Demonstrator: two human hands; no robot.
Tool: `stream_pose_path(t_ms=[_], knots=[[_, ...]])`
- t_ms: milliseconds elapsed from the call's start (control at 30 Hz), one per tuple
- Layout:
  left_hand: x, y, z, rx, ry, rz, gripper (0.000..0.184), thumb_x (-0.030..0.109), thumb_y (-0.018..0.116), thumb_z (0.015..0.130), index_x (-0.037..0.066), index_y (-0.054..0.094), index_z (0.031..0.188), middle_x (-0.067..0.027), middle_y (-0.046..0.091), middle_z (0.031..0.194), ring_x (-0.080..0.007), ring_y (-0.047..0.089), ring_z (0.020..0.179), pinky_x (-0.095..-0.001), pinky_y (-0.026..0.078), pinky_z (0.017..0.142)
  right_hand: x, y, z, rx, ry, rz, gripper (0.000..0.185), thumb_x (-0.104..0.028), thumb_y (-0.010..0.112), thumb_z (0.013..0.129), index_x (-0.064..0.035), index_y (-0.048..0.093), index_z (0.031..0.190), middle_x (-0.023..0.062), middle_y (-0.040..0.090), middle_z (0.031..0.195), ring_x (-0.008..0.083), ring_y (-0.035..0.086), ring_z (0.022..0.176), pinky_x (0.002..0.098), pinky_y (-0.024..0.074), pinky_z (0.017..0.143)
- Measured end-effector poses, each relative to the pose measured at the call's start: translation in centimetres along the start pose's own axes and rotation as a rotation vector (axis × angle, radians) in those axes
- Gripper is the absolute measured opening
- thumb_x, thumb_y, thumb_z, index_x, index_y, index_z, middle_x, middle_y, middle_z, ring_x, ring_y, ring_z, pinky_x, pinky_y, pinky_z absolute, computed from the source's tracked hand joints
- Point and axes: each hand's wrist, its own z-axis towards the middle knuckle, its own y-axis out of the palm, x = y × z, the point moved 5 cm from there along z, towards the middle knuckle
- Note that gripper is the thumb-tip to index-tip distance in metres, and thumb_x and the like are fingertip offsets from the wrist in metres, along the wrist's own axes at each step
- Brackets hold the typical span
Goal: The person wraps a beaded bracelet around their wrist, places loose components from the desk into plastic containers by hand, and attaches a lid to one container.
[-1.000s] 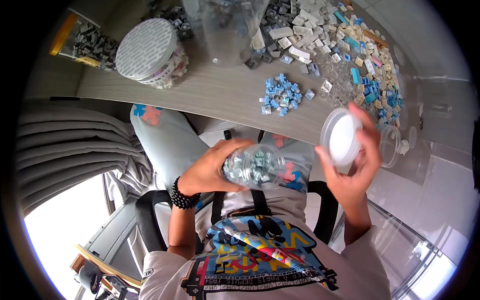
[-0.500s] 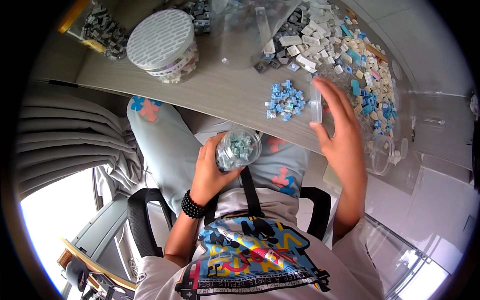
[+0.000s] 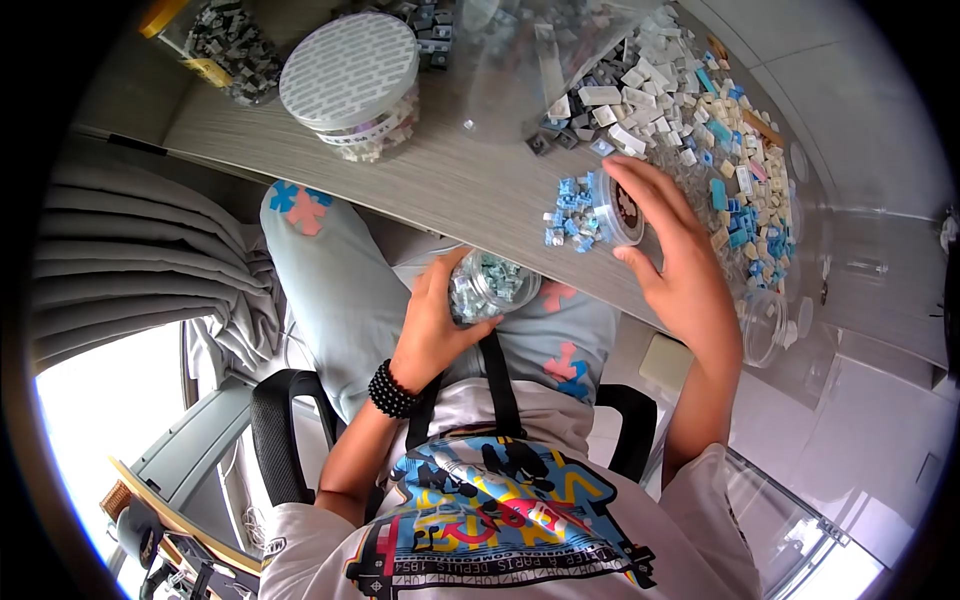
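While left hand [image 3: 432, 322] clasps jar [image 3: 490, 287], right hand [image 3: 685, 265] pinches lid [image 3: 612, 212]; keycaps [image 3: 638, 97] strewn on grey desk [image 3: 462, 178]; curtain [image 3: 150, 265] beside window [image 3: 110, 420].

- window [image 3: 112, 415] is being blown out white, lower left
- glare is being reflected by pale tiles [image 3: 860, 420], right
- edges are being bent, corners blacked out by fisheye

Grey wood-grain desk [image 3: 470, 190] across top; pleated grey fabric curtain [image 3: 140, 260] at left, bright white window [image 3: 110, 410] below; curved black chair armrests [image 3: 635, 430]; glossy pale floor tiles [image 3: 860, 440], right.
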Motion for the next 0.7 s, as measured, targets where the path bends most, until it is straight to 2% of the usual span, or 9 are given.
stream_pose_path(t_ms=[67,167,233,333,400,500,600,667,700], knots=[[-0.2,0.5,0.1,-0.015,0.004,-0.02,0.09,0.016,0.092,0.068,0.0,0.042,0.141,-0.0238,0.063,0.123,-0.0388,0.063,0.115,-0.0421,0.05,0.098,-0.1,0.0,0.1,0.004,-0.021,0.011,0.082,0.015,0.07,0.075,-0.0104,0.047,0.15,0.0124,0.05,0.15,0.0313,0.05,0.137,0.0389,0.0421,0.113],[-0.8,0.9,0.1,-0.032,-0.107,-0.153,0.084,0.016,0.09,0.069,0.0,0.046,0.139,-0.0257,0.061,0.126,-0.045,0.056,0.121,-0.046,0.046,0.103,-0.1,-0.5,-0.2,0.053,0.075,0.072,0.084,0.012,0.074,0.076,-0.0111,0.046,0.151,0.0129,0.05,0.149,0.0289,0.055,0.13,0.0383,0.0481,0.107],[-0.7,0.8,0.2,-0.043,-0.09,-0.16,0.085,0.016,0.091,0.069,0.0,0.045,0.139,-0.0265,0.061,0.126,-0.0451,0.057,0.12,-0.046,0.047,0.102,0.1,-1.1,-1.2,0.135,0.147,0.168,0.079,0.001,0.081,0.076,-0.0134,0.05,0.147,0.0115,0.054,0.14,0.0287,0.057,0.124,0.0381,0.0512,0.098],[-1.0,0.8,0.1,-0.037,-0.084,-0.172,0.085,0.016,0.091,0.069,0.0,0.045,0.139,-0.0263,0.061,0.125,-0.0446,0.058,0.117,-0.0453,0.048,0.101,2.1,-1.4,-3.3,0.254,0.172,0.121,0.073,-0.004,0.085,0.074,-0.0109,0.053,0.14,0.0125,0.055,0.137,0.0284,0.059,0.121,0.0376,0.0526,0.094],[-1.4,0.9,0.1,-0.042,-0.091,-0.175,0.085,0.016,0.091,0.069,0.001,0.045,0.139,-0.0258,0.062,0.125,-0.0441,0.059,0.117,-0.045,0.048,0.1,2.5,-1.1,-4.7,0.296,0.228,0.183,0.069,-0.006,0.087,0.073,-0.0071,0.053,0.132,0.0141,0.056,0.136,0.0301,0.06,0.119,0.0396,0.0511,0.097],[-1.4,1.1,0.0,-0.058,-0.104,-0.184,0.084,0.016,0.091,0.069,0.002,0.046,0.139,-0.0247,0.062,0.124,-0.0431,0.06,0.116,-0.0447,0.049,0.1,2.6,-0.5,-6.8,0.308,0.256,0.024,0.069,-0.006,0.089,0.07,-0.0052,0.05,0.126,0.0158,0.056,0.135,0.0321,0.06,0.119,0.044,0.0474,0.101],[-1.4,1.3,-0.1,-0.061,-0.087,-0.203,0.083,0.015,0.091,0.069,0.003,0.047,0.139,-0.0237,0.063,0.123,-0.0422,0.06,0.116,-0.0445,0.049,0.099,3.6,0.4,-7.9,0.349,0.28,0.007,0.069,-0.007,0.09,0.069,-0.0053,0.05,0.125,0.0165,0.055,0.137,0.0329,0.058,0.12,0.0426,0.048,0.099],[-1.5,1.3,-0.2,-0.053,-0.064,-0.215,0.083,0.015,0.091,0.069,0.003,0.047,0.138,-0.0234,0.063,0.123,-0.0418,0.061,0.116,-0.0444,0.049,0.099,3.0,0.3,-7.6,0.388,0.215,-0.047,0.072,-0.01,0.09,0.069,-0.0053,0.05,0.128,0.0167,0.051,0.14,0.036,0.053,0.124,0.0458,0.046,0.101],[-1.5,1.3,-0.3,-0.072,-0.05,-0.183,0.087,0.014,0.092,0.068,0.001,0.045,0.14,-0.021,0.064,0.124,-0.0353,0.063,0.116,-0.0411,0.05,0.099,1.7,-0.1,-7.3,0.429,0.152,-0.243,0.074,-0.014,0.09,0.07,-0.0053,0.05,0.131,0.0179,0.049,0.141,0.0379,0.051,0.124,0.0483,0.0445,0.101]])
